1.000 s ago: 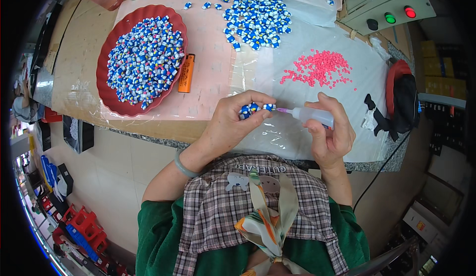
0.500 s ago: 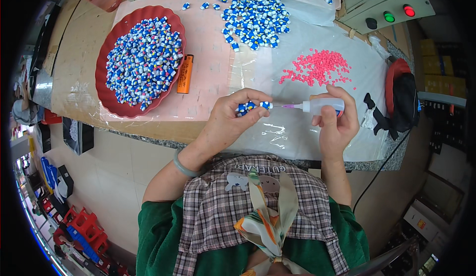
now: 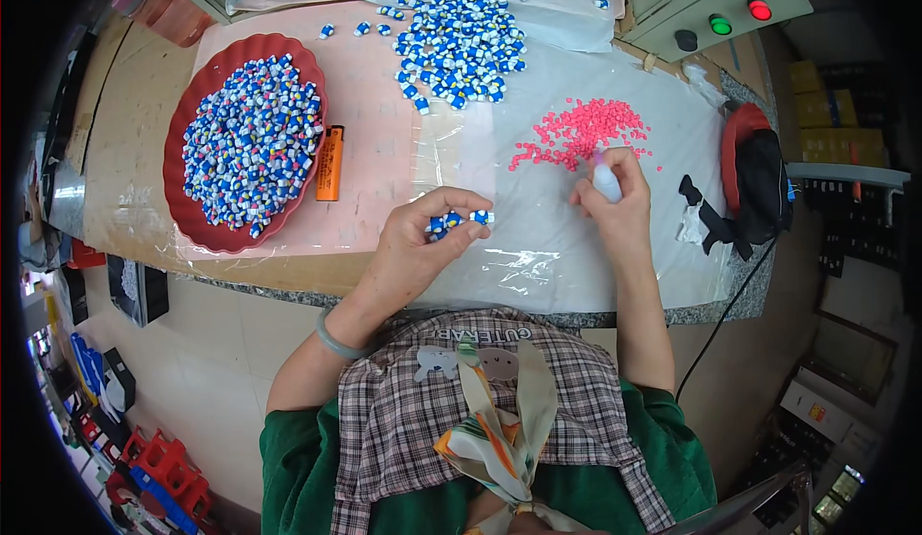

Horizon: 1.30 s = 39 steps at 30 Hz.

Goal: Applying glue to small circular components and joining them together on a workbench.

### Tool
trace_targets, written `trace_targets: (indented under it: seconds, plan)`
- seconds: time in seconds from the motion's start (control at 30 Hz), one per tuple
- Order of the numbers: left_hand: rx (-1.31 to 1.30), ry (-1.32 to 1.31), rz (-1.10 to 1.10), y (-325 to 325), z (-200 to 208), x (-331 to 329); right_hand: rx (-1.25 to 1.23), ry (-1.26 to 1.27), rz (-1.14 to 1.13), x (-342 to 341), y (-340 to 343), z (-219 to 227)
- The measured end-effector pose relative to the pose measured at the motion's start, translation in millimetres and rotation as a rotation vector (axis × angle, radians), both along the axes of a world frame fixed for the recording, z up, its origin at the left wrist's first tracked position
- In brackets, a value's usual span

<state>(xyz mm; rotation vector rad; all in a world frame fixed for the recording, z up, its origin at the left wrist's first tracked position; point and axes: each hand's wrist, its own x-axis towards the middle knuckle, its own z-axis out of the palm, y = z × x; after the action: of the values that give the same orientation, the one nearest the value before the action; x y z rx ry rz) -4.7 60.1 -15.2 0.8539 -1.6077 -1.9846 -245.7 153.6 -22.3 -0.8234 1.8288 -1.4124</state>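
Observation:
My left hand is closed around several small blue-and-white pieces; one of them is pinched at the thumb and fingertips, its white end outward. In my right hand is a small translucent squeeze bottle, with its pinkish nozzle pointing away from me. The nozzle end is at the near edge of a scatter of small pink bits; whether it touches them I cannot tell. A heap of similar blue-and-white pieces lies at the back centre.
A scalloped red bowl full of blue, white and pink pieces stands at left. Beside it lies an orange lighter-sized block. A grey box with lit buttons stands back right, near a black pouch with a cable. Clear film covers the tabletop.
My right hand has swung the bottle from the pinched piece out to the pink bits, turning its nozzle away from me. My left hand still holds its pieces. The whole view has shifted slightly.

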Motion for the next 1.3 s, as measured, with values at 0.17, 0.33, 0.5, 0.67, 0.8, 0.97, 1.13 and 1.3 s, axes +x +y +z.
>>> trace_targets:
  seconds: [0.17,0.33,0.5,0.67,0.8,0.97,1.13,1.3]
  plan:
    - [-0.006,0.005,0.011,0,-1,0,0.016,0.681,0.102,9,-17,4]
    - [-0.045,-0.032,-0.068,-3,-4,3,0.057,0.819,0.139,11,-23,3]
    - [-0.023,-0.02,-0.06,-2,-3,3,0.095,0.944,0.216,10,-28,7]
    - [-0.025,-0.029,-0.066,-2,-3,4,0.009,0.36,0.273,12,-25,21]
    - [-0.032,-0.009,-0.057,-2,-2,3,-0.118,-0.26,0.356,22,-15,20]
    - [-0.061,-0.05,-0.071,0,-1,0,-0.132,-0.389,0.399,34,-10,21]
    - [-0.141,-0.089,-0.066,1,1,-1,-0.042,-0.327,0.424,50,-8,30]
    - [-0.298,-0.052,-0.065,2,4,-2,0.044,-0.272,0.404,56,-7,31]
